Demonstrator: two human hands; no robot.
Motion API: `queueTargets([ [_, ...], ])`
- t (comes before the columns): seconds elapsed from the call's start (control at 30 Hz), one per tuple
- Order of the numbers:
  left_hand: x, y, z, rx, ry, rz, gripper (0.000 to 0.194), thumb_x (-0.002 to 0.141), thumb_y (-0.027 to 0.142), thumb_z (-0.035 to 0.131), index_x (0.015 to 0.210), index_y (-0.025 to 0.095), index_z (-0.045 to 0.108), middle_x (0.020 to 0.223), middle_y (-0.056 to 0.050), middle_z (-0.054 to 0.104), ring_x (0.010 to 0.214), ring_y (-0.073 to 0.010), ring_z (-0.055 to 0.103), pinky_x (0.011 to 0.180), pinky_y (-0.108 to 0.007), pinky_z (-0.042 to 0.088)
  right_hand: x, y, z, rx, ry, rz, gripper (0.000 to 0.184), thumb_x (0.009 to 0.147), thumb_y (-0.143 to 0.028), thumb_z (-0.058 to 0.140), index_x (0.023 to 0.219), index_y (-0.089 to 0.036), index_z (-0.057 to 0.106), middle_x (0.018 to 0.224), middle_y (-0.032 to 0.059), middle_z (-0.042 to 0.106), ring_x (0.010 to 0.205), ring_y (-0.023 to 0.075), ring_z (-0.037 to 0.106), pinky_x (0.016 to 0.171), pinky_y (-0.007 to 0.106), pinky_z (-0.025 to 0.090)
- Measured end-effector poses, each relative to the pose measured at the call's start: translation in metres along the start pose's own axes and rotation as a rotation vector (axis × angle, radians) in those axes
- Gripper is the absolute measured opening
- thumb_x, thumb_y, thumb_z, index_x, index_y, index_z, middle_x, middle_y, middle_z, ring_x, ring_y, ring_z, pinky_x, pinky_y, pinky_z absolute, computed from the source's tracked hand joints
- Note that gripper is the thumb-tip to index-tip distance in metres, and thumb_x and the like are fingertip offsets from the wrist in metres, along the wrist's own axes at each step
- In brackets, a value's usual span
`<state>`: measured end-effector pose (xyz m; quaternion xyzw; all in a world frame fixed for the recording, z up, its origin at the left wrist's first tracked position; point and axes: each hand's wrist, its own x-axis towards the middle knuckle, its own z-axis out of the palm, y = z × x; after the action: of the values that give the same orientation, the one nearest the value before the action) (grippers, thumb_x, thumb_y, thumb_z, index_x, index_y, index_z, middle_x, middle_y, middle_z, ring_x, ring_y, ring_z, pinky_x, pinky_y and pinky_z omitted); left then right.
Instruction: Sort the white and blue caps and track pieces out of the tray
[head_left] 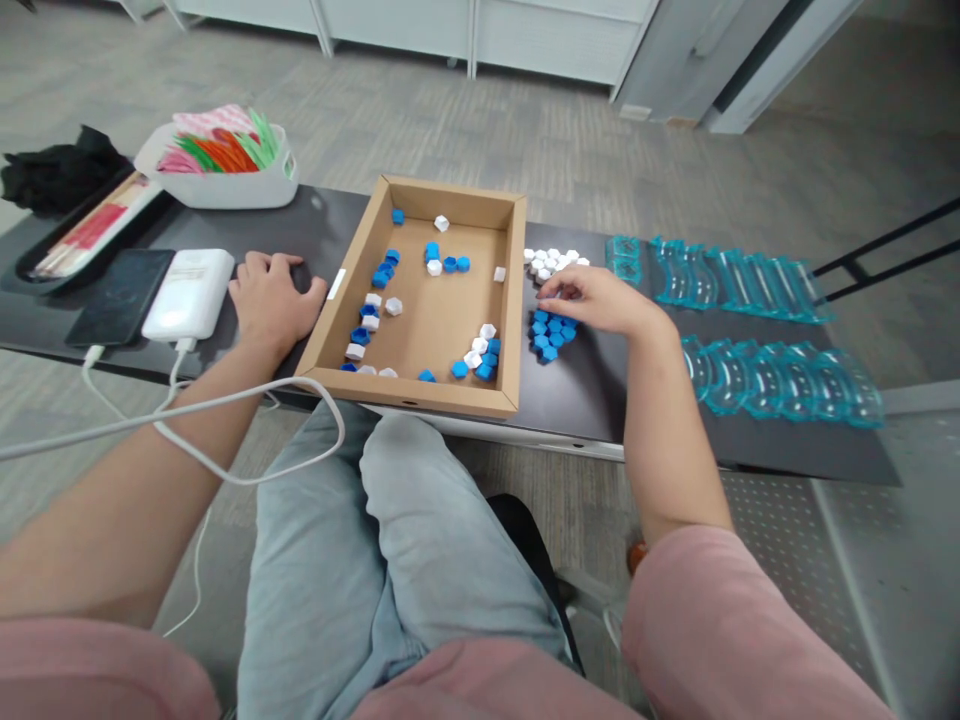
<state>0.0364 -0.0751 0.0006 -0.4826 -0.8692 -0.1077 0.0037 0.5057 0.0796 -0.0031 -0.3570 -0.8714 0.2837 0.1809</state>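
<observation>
My left hand [268, 305] lies on the dark table with its fingers apart, beside the left wall of a shallow cardboard box [412, 395]. Several small blue and white hexagonal pieces are scattered inside this box. Right of it, my right hand [581, 297] reaches over the table, fingers curled and fingertips together at the upper edge of a cluster of blue hexagonal pieces [553, 332]. Whatever the fingertips pinch is hidden. Just beyond the hand sits a group of white hexagonal pieces [551, 262].
Rows of clear teal plastic parts [780, 380] cover the table's right side. At left are a white power bank [189, 295] with cables, a dark phone [120, 300], a black tray [45, 275] and a white basket [225, 190]. A cable crosses above my left forearm.
</observation>
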Motion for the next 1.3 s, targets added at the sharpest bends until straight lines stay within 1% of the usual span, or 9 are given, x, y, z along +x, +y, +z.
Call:
queueTargets([
  [0.2, -0.001, 0.001, -0.001, -0.006, 0.014, 0.004, 0.069, 0.112, 0.042, 0.054, 0.17, 0.006, 0.071, 0.176, -0.034, 0.061, 0.166, -0.0514, 0.058, 0.14, -0.07, 0.046, -0.003, 0.001, -0.001, -0.03, 0.085, -0.006, 0.036, 0.109, -0.06, 0.081, 0.105, -0.027, 0.093, 0.106, 0.0091, 0.09, 0.102, 0.0334, 0.078, 0.098, 0.049, 0.063],
  [0.37, -0.001, 0.003, -0.002, -0.004, 0.006, -0.008, 0.073, 0.11, 0.042, 0.053, 0.171, 0.005, 0.07, 0.175, -0.034, 0.061, 0.167, -0.0515, 0.058, 0.142, -0.069, 0.045, 0.003, -0.008, 0.007, -0.003, -0.09, -0.042, 0.039, 0.11, -0.063, 0.076, 0.106, -0.028, 0.093, 0.115, 0.0106, 0.091, 0.11, 0.0337, 0.08, 0.109, 0.05, 0.066],
  [0.53, 0.001, 0.001, 0.0, 0.006, 0.019, -0.001, 0.073, 0.109, 0.042, 0.054, 0.17, 0.005, 0.071, 0.175, -0.034, 0.063, 0.166, -0.0506, 0.059, 0.141, -0.068, 0.047, 0.0, -0.017, 0.004, 0.093, -0.235, 0.026, 0.047, 0.11, -0.07, 0.074, 0.109, -0.027, 0.093, 0.117, 0.0105, 0.091, 0.108, 0.0326, 0.082, 0.107, 0.049, 0.067],
  [0.7, 0.002, -0.001, 0.002, 0.011, 0.025, 0.0, 0.073, 0.109, 0.042, 0.054, 0.17, 0.005, 0.071, 0.175, -0.034, 0.063, 0.166, -0.0517, 0.06, 0.14, -0.069, 0.048, 0.0, -0.016, 0.004, 0.124, -0.214, -0.031, 0.044, 0.107, -0.068, 0.08, 0.117, -0.029, 0.096, 0.125, 0.0102, 0.092, 0.117, 0.0334, 0.081, 0.116, 0.051, 0.066],
  [0.83, 0.001, 0.0, 0.002, -0.001, 0.022, 0.004, 0.072, 0.11, 0.042, 0.054, 0.169, 0.006, 0.071, 0.175, -0.034, 0.062, 0.166, -0.0526, 0.058, 0.14, -0.07, 0.047, 0.004, -0.012, 0.007, 0.14, -0.318, -0.084, 0.045, 0.1, -0.069, 0.089, 0.119, -0.029, 0.098, 0.119, 0.009, 0.088, 0.114, 0.032, 0.079, 0.115, 0.05, 0.064],
  [0.97, -0.001, 0.003, -0.001, -0.005, 0.008, -0.007, 0.074, 0.109, 0.043, 0.052, 0.17, 0.005, 0.07, 0.176, -0.034, 0.06, 0.167, -0.0512, 0.056, 0.143, -0.067, 0.043, 0.0, -0.011, 0.0, 0.122, -0.383, -0.042, 0.046, 0.094, -0.07, 0.096, 0.114, -0.029, 0.098, 0.115, 0.0084, 0.085, 0.113, 0.0317, 0.078, 0.111, 0.048, 0.064],
  [1.07, -0.001, 0.003, -0.003, -0.008, -0.01, -0.01, 0.076, 0.11, 0.044, 0.05, 0.172, 0.004, 0.068, 0.176, -0.033, 0.059, 0.169, -0.0498, 0.054, 0.144, -0.066, 0.041, -0.005, -0.013, -0.006, 0.152, -0.368, 0.006, 0.045, 0.094, -0.073, 0.097, 0.11, -0.031, 0.096, 0.111, 0.0067, 0.087, 0.108, 0.0304, 0.078, 0.104, 0.047, 0.065],
  [1.17, -0.001, 0.002, -0.003, -0.016, -0.02, -0.006, 0.075, 0.111, 0.045, 0.05, 0.172, 0.006, 0.067, 0.176, -0.032, 0.058, 0.169, -0.0495, 0.053, 0.145, -0.065, 0.04, -0.004, -0.018, -0.002, 0.154, -0.314, 0.005, 0.044, 0.09, -0.072, 0.101, 0.109, -0.033, 0.096, 0.107, 0.0047, 0.087, 0.104, 0.03, 0.077, 0.099, 0.046, 0.067],
  [1.3, -0.001, 0.001, -0.002, -0.017, -0.015, -0.016, 0.072, 0.112, 0.046, 0.05, 0.171, 0.009, 0.068, 0.176, -0.03, 0.059, 0.168, -0.0482, 0.052, 0.145, -0.064, 0.04, 0.0, -0.024, 0.008, 0.128, -0.318, -0.074, 0.039, 0.086, -0.064, 0.105, 0.104, -0.031, 0.096, 0.11, 0.0054, 0.085, 0.11, 0.0308, 0.078, 0.106, 0.047, 0.067],
])
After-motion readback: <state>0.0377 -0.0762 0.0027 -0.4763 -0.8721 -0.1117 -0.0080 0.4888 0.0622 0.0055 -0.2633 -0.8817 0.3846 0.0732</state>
